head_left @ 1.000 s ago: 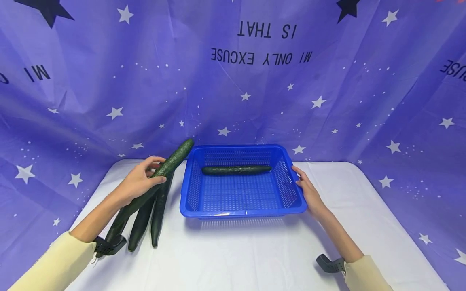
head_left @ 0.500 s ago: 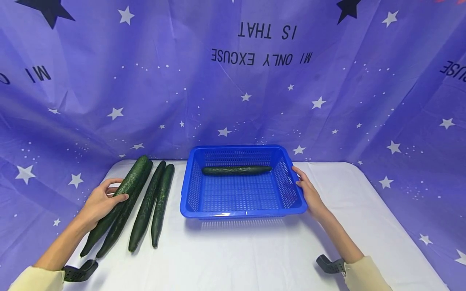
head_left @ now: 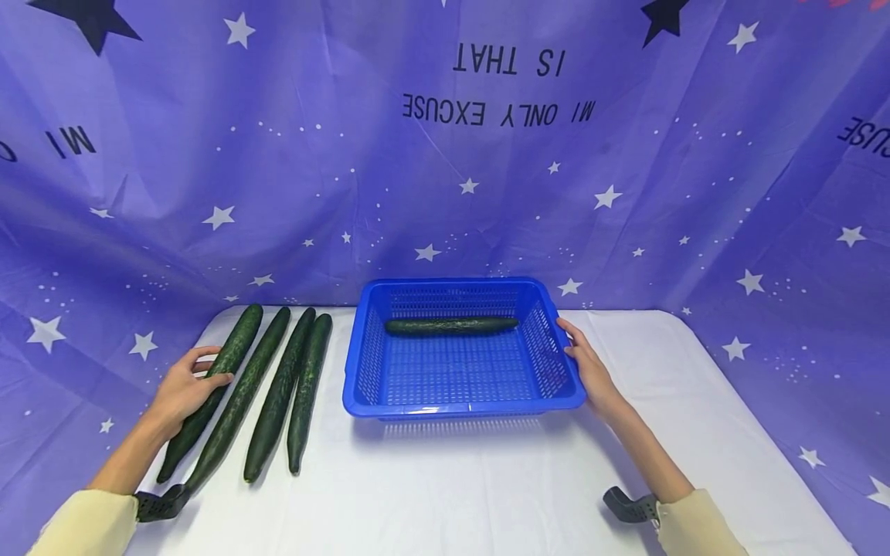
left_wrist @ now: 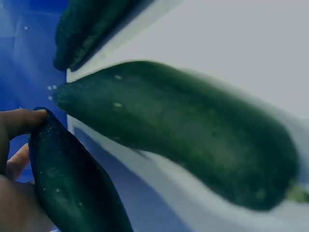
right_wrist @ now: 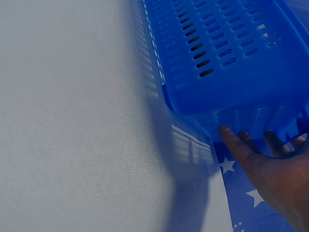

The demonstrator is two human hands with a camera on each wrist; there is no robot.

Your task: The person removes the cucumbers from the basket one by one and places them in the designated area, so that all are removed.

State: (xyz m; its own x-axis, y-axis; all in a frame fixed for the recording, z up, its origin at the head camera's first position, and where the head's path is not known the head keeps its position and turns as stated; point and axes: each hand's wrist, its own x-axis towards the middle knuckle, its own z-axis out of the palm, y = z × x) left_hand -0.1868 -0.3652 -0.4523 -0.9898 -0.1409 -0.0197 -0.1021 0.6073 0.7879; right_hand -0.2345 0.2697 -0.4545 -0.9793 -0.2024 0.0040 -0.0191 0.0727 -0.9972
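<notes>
My left hand [head_left: 182,390] grips the leftmost cucumber [head_left: 239,336] around its middle, thumb on the right side and fingers on the left. Close beside it lies a second cucumber [head_left: 243,394], which looms large as the neighbouring cucumber [left_wrist: 174,130] in the left wrist view. Two more cucumbers [head_left: 278,405] lie side by side to the right, their far ends nearly together. A blue plastic basket [head_left: 459,407] stands mid-table with one cucumber [head_left: 452,327] lying crosswise at its far side. At the basket's right rim, my right hand [head_left: 591,371] holds on with thumb and fingers.
A white cloth [head_left: 473,494] covers the table. Behind and at both sides hangs a purple curtain [head_left: 389,193] with stars, close to the basket's back edge. A dark camera mount [head_left: 161,503] on my left wrist overlaps the second cucumber's near end.
My left hand has carried the cucumber from above the others, where it slanted toward the basket, leftward and down to the row's left end. My right hand and the basket stay put.
</notes>
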